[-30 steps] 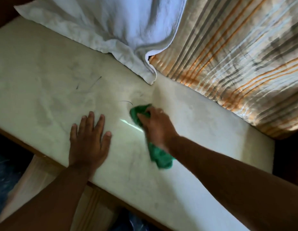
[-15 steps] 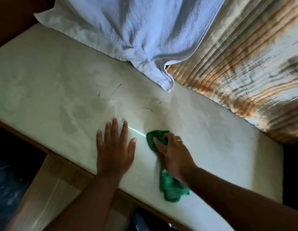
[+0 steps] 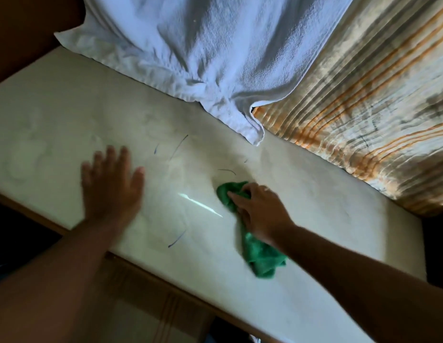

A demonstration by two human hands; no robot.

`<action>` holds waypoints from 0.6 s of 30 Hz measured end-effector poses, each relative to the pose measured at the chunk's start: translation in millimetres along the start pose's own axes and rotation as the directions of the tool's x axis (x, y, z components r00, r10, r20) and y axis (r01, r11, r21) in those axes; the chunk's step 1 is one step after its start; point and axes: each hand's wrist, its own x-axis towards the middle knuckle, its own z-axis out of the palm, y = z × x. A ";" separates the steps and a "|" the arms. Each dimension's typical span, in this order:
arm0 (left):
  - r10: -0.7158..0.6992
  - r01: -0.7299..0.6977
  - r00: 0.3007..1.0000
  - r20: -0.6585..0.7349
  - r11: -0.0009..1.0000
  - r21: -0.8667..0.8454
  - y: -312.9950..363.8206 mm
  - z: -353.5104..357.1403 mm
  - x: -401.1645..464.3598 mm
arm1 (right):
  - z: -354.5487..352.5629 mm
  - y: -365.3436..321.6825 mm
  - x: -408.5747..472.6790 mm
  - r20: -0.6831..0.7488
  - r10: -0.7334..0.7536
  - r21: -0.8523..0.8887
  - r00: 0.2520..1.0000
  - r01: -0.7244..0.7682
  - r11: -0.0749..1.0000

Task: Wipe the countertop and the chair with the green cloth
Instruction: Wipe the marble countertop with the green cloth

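The pale cream countertop (image 3: 326, 219) runs diagonally across the view and carries a few thin dark marks. My right hand (image 3: 260, 214) presses the green cloth (image 3: 260, 261) onto it near the middle; one end of the cloth shows ahead of my fingers, the rest trails back under my wrist. My left hand (image 3: 111, 186) lies flat on the counter to the left, fingers spread, holding nothing. It looks blurred. No chair is in view.
A white towel (image 3: 203, 50) hangs over the counter's far edge, its corner reaching toward the cloth. A striped orange-and-grey curtain (image 3: 364, 107) hangs at the right. A wooden front edge (image 3: 146, 264) borders the counter nearest me, with dark space below.
My right hand has slid the green cloth across the counter, away from my left hand. My left hand has moved left, so the gap between the hands has widened. A bright streak now lies between them.
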 end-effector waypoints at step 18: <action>-0.053 0.052 0.998 0.028 0.998 0.038 -39.6 9.2 15.7 | -16.5 -0.6 99.5 -0.067 0.262 -0.029 0.963 -0.264 0.964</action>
